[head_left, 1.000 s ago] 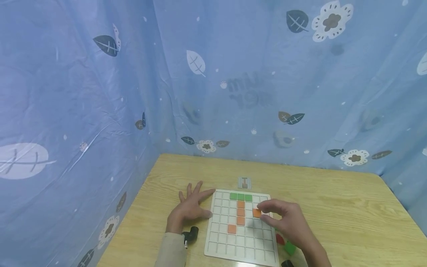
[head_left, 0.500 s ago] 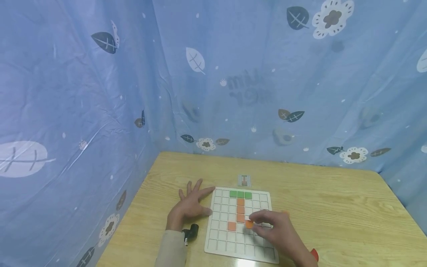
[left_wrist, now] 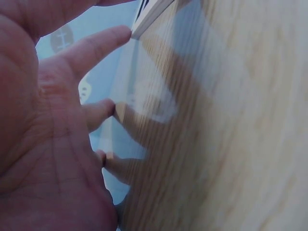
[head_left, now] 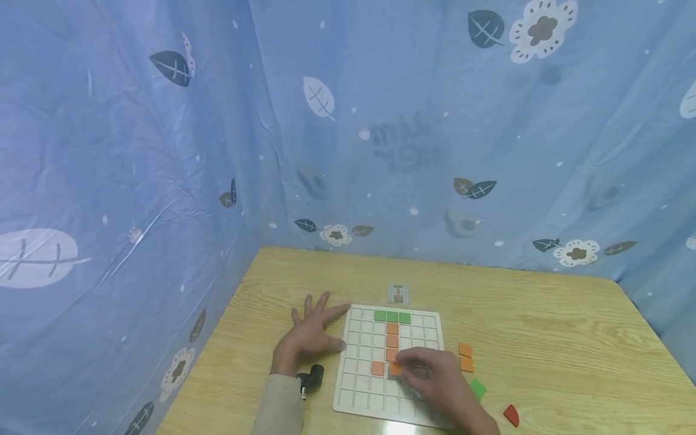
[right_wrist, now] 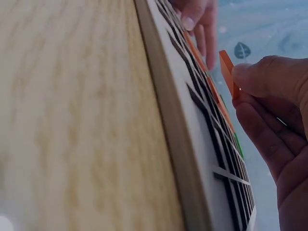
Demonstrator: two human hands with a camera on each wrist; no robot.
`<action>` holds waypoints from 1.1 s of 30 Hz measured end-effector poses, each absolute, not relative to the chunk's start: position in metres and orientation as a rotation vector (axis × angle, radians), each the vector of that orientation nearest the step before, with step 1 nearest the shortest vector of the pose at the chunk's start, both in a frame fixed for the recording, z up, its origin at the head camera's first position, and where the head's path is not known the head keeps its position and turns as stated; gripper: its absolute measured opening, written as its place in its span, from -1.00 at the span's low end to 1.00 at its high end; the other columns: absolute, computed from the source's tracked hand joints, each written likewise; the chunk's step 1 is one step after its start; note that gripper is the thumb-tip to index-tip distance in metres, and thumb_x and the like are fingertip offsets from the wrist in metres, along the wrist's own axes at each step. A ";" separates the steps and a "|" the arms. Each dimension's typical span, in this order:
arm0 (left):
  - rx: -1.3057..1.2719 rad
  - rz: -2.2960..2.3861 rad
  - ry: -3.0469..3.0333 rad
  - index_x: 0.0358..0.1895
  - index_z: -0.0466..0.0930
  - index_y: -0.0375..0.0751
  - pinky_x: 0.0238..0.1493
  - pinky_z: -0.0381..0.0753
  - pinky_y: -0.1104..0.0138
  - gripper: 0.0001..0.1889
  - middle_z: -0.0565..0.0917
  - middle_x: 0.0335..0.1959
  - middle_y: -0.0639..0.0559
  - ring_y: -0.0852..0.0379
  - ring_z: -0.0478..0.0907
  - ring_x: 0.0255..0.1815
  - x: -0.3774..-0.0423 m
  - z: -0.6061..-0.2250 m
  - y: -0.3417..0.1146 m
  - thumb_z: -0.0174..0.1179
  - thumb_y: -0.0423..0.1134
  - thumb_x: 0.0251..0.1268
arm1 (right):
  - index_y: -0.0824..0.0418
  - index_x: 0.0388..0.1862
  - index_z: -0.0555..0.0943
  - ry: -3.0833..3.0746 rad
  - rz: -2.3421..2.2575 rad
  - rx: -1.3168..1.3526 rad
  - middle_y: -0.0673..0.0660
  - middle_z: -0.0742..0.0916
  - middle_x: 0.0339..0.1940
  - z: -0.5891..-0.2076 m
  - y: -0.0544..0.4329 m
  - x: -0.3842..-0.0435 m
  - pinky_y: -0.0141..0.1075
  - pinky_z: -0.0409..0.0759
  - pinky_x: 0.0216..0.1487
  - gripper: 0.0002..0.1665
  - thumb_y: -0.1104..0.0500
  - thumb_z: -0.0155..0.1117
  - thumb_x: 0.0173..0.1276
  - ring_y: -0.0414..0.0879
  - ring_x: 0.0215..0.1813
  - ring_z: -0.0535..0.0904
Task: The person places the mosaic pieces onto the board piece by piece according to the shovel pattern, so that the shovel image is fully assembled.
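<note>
My right hand (head_left: 435, 377) pinches an orange square tile (right_wrist: 226, 72) between thumb and fingers. In the right wrist view the tile is tilted up, clear of the white grid board (head_left: 361, 399). From the head it overlaps the square just below a column of orange tiles (head_left: 392, 341) and right of a single orange tile (head_left: 377, 368). Three green tiles (head_left: 393, 317) line the board's top row. My left hand (head_left: 310, 335) lies with fingers spread at the board's left side, forefinger (left_wrist: 118, 36) at its far corner and thumb against the edge.
Right of the board lie two loose orange tiles (head_left: 465, 356), a green tile (head_left: 478, 388) and a red wedge piece (head_left: 512, 415). A small patterned card (head_left: 399, 294) sits beyond the board. A black object (head_left: 312, 379) shows beside the left wrist. Blue curtains (head_left: 353, 151) stand behind the table.
My right hand has carried the orange tile left and nearer to me across the board, uncovering loose pieces at the right. The left hand has stayed in place.
</note>
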State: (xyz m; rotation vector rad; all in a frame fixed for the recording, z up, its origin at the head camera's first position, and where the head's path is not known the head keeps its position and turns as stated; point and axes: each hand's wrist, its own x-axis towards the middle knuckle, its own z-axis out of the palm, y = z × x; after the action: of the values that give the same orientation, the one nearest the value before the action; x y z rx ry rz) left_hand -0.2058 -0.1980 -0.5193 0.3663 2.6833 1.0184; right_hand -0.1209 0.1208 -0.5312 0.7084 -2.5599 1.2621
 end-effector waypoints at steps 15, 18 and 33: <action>0.380 1.021 2.687 0.65 0.45 0.26 0.53 -0.72 -0.59 -0.05 -0.12 0.87 -0.22 -0.53 -0.55 0.80 -0.206 -0.518 -0.198 0.61 -0.15 0.11 | -0.02 -0.12 0.86 -2.539 1.173 0.790 -0.15 0.90 -0.12 -0.536 0.115 -0.123 -0.26 0.83 0.05 -0.60 0.39 0.67 0.14 -0.23 -0.02 0.84; 0.380 1.029 2.683 0.65 0.45 0.26 0.52 -0.72 -0.59 -0.05 -0.12 0.86 -0.23 -0.53 -0.55 0.80 -0.205 -0.518 -0.198 0.61 -0.15 0.11 | -0.02 -0.12 0.86 -2.556 1.157 0.785 -0.15 0.90 -0.12 -0.536 0.113 -0.123 -0.28 0.83 0.02 -0.60 0.39 0.67 0.14 -0.25 -0.03 0.83; 0.373 1.040 2.670 0.65 0.45 0.24 0.53 -0.75 -0.57 -0.06 -0.13 0.87 -0.23 -0.52 -0.57 0.79 -0.204 -0.516 -0.197 0.61 -0.17 0.14 | 0.02 -0.13 0.85 -2.513 1.063 0.780 -0.13 0.90 -0.14 -0.540 0.109 -0.121 -0.32 0.80 -0.06 -0.58 0.40 0.69 0.07 -0.32 -0.10 0.78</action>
State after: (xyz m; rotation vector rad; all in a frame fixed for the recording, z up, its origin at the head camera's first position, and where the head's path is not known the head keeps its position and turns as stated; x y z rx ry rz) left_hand -0.2039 -0.1973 -0.5163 0.3730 2.6699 1.0397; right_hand -0.1212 0.1087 -0.5396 0.7802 -2.5135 1.0627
